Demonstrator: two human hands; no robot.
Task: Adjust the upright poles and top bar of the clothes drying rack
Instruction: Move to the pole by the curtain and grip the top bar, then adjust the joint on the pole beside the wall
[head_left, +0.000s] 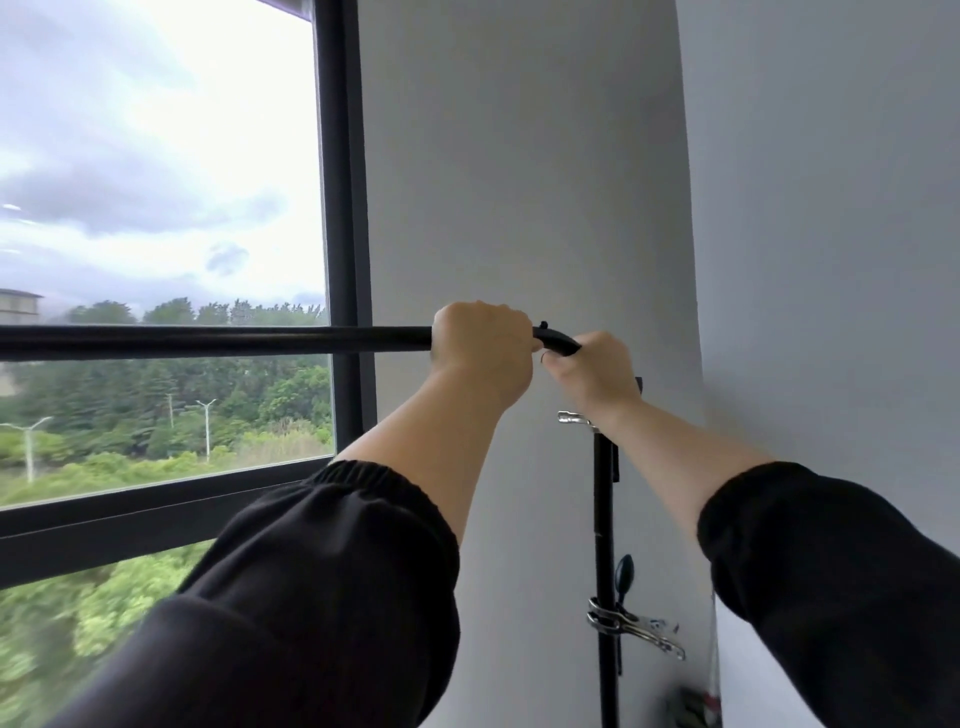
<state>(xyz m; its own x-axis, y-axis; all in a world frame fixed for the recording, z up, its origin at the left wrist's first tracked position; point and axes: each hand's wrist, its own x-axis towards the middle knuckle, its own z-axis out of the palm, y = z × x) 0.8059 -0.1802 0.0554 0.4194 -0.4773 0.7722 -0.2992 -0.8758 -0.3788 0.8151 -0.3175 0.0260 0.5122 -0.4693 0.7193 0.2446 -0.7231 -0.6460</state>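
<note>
No brand, label or writing legible anywhere in view.

Left hand (480, 345): fist wrapped fully around the black top bar (218, 340), knuckles up, fingers curled over the far side. Bar runs level from this hand out to the left, across the window (156, 208).

Right hand (592, 371): just right of the left hand, nearly touching it, closed over the curved right end of the bar where it bends down; thumb lies under the bend. How tightly the fingers press cannot be told.

Upright pole (605, 545): black, directly below the right wrist, running down out of view. A short silver peg (571, 417) sticks out left at its top, just under the wrist. Lower down, a metal clip (631, 626) is clamped on the pole.

Both forearms bare; black sleeves (322, 571) pushed back.
</note>
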